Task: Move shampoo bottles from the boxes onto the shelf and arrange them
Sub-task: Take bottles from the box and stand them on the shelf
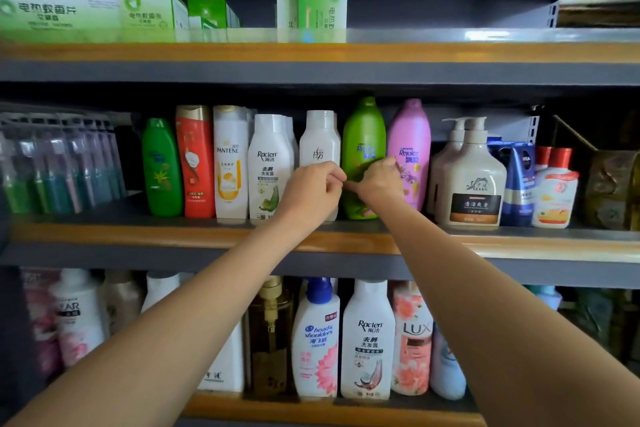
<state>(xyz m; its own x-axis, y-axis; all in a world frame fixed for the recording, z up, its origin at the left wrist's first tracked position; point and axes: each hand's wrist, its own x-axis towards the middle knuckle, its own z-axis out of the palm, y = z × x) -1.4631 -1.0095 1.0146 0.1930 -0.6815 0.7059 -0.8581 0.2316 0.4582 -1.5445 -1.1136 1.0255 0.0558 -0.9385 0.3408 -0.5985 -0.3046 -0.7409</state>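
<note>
The middle shelf carries a row of upright shampoo bottles. My left hand lies over the lower front of a white bottle, fingers curled at its right edge. My right hand grips the green Rejoice bottle beside it, thumb across the front and fingertips in the gap to the pink Rejoice bottle. The two hands almost touch. To the left stand a white Raclen bottle, a Pantene bottle, a red bottle and a green bottle. No box is in view.
White pump bottles, blue Nivea bottles and red-capped bottles fill the right of the middle shelf; packed toothbrushes the left. Green cartons sit on the top shelf. The bottom shelf holds more bottles.
</note>
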